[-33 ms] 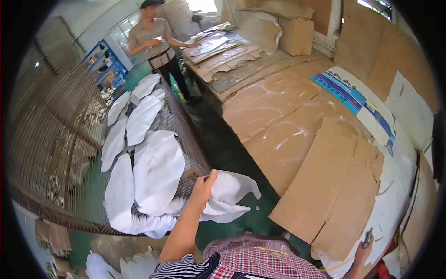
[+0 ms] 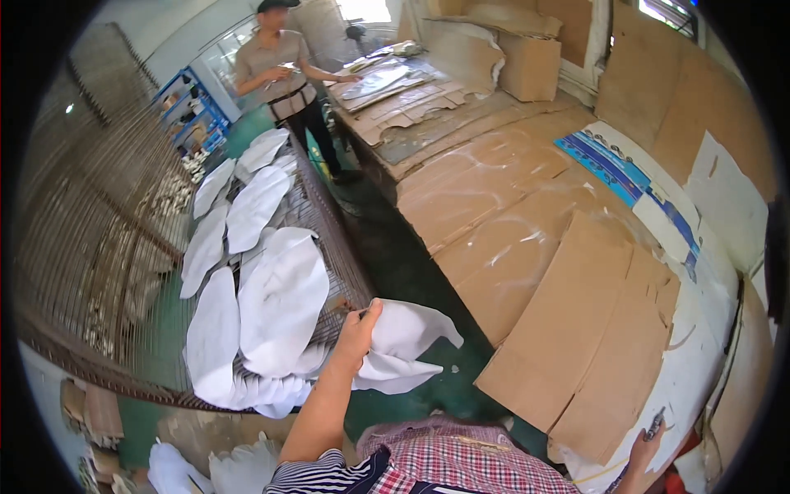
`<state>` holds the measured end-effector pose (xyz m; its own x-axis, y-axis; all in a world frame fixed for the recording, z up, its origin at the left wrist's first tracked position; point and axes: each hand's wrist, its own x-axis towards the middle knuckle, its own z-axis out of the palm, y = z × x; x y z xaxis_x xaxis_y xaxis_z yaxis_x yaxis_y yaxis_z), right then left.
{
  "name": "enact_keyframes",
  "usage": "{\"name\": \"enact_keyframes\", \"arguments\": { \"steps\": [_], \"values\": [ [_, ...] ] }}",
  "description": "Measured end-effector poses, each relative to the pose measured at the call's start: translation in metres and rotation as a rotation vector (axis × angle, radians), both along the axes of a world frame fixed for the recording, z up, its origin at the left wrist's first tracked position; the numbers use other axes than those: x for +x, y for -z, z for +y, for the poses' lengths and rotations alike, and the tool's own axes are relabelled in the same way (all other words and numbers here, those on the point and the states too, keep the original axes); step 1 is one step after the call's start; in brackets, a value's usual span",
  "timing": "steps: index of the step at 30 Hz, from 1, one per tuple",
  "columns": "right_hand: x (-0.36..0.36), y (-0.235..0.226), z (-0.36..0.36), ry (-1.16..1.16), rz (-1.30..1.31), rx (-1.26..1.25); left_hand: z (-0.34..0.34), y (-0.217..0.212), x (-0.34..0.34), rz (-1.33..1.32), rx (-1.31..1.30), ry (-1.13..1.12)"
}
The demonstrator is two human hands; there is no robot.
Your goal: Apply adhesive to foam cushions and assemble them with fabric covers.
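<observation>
My left hand [image 2: 357, 336] is closed on the edge of a white, soft-looking sheet piece [image 2: 409, 328], whose folded flaps hang to the right over the green floor. Just left of it, rounded white sheet pieces [image 2: 282, 300] lie overlapping on a wire rack [image 2: 341, 267]. At the lower right, my right hand [image 2: 643, 449] grips a small dark grey metal tool [image 2: 655, 423] against the white-covered edge of the worktable. The tool's exact kind is too small to make out, and the hand hides its lower part.
A long worktable covered with cardboard [image 2: 502, 218] runs along my right, a loose cardboard sheet [image 2: 568, 337] on its near part. Brown wire racking [image 2: 99, 222] stands at the left. Beyond, a person [image 2: 284, 78] stands between rack and table, near a blue shelf [image 2: 193, 111].
The view has shifted very slightly. Both hands keep their hold, and the tool in my right hand has tilted a little.
</observation>
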<state>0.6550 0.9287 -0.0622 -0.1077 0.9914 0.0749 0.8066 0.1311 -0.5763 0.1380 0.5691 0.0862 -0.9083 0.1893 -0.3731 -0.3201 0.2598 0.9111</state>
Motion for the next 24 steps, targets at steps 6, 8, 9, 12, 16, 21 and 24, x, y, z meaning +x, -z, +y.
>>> {"name": "enact_keyframes", "arguments": {
  "steps": [6,8,9,12,16,21,24],
  "values": [
    [0.079,0.064,0.09,0.066,-0.165,0.373,0.021,-0.01,0.055,0.019,0.119,-0.1],
    [0.091,0.078,0.111,0.073,-0.092,0.021,0.044,-0.006,0.076,0.062,-0.02,-0.232],
    [0.099,0.096,0.124,0.076,-0.405,0.058,0.055,-0.009,0.086,0.02,0.034,-0.156],
    [0.066,0.101,0.134,-0.175,-0.152,0.304,0.089,-0.009,0.114,-0.056,0.134,0.012],
    [-0.056,0.026,0.082,-0.481,0.382,-0.431,0.14,-0.004,0.152,-0.141,0.179,0.271],
    [-0.144,-0.011,0.023,-1.021,0.426,-0.531,0.172,0.0,0.187,-0.237,0.272,0.565],
    [-0.162,-0.016,0.019,-1.116,0.516,-0.561,0.187,-0.005,0.195,-0.255,0.232,0.507]
  ]
}}
